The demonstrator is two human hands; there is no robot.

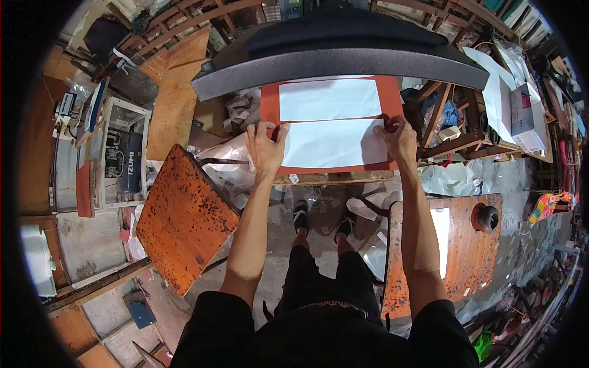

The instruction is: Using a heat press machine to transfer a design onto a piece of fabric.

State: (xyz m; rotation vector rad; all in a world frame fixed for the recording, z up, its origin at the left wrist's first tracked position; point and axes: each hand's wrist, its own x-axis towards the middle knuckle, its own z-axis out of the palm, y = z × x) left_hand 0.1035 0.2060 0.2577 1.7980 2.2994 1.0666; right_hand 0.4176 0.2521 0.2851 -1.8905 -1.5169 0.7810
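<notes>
A red board (271, 101) lies flat in front of me, partly beneath a dark machine's front bar. Two white sheets rest on it, the far sheet (329, 100) and the near sheet (333, 145), with a thin red strip showing between them. At the near sheet's upper left corner, my left hand (267, 149) has its thumb and forefinger bent close together on the edge. My right hand (399, 140) grips the upper right corner in the same way, its thumb over the white surface. Its shadow falls on the sheet.
The heavy grey-black bar (338, 66) of the machine spans above the board's far end. An orange, worn wooden tabletop (186, 221) stands at left. Another tabletop (464, 257) at right carries a tape roll (485, 217) and a white sheet (441, 244). Scraps litter the floor.
</notes>
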